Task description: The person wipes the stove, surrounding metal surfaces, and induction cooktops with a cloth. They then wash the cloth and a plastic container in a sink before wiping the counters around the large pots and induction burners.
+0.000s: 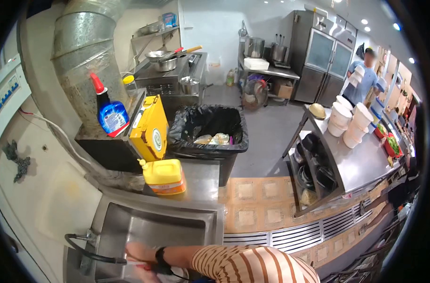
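My right hand (142, 253), with a dark band (161, 256) at the wrist and a striped sleeve above it, reaches over the metal sink (163, 228). It is smeared by motion, so I cannot tell what its fingers hold. A black hose (90, 254) curves from the tap (88, 237) at the wall, and its end comes right up to the hand. A blurred patch of red and white shows there. Just below, partly cut off by the frame's bottom edge, is my left hand (145, 272), also blurred. The forearm overlaps part of the basin.
Beside the sink stand a yellow jug (164, 176), a yellow case (151, 129) and a blue spray bottle (112, 115). A black-lined bin (233, 146) is behind. Right, a steel table (361, 165) bears stacked white tubs (339, 118); a person (364, 80) stands beyond.
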